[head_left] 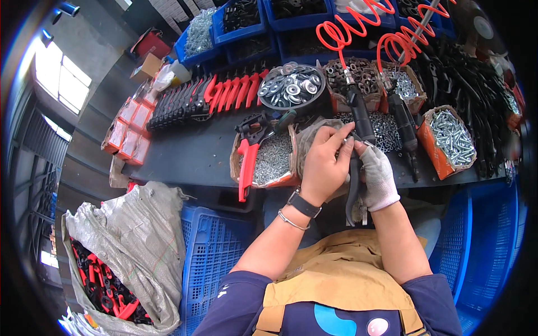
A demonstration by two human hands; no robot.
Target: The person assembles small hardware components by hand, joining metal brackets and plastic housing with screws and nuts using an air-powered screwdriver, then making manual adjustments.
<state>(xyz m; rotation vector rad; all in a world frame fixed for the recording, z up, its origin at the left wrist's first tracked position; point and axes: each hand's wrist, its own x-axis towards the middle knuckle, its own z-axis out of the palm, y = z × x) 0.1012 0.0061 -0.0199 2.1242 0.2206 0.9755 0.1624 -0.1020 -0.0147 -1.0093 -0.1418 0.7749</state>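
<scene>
My bare left hand (pixel 327 162), with a watch on the wrist, is over the table's front edge, its thumb and fingers pinched together. What is between those fingertips is too small to make out. Close beside it, my gloved right hand (pixel 379 178) is closed around a tool part with a black curved handle (pixel 352 193), which hangs down between the hands. The upper end of that part is hidden by my fingers. Just beyond my hands, a black air screwdriver (pixel 360 115) hangs from a red coiled hose (pixel 336 35). A second air screwdriver (pixel 404 126) is to its right.
A box of small fasteners (pixel 274 158) with a red-handled tool (pixel 248 162) across it lies left of my hands. Behind are a bowl of washers (pixel 291 87) and rows of red-and-black tools (pixel 224 92). A screw box (pixel 450 137) stands right; a woven sack (pixel 134 235) lower left.
</scene>
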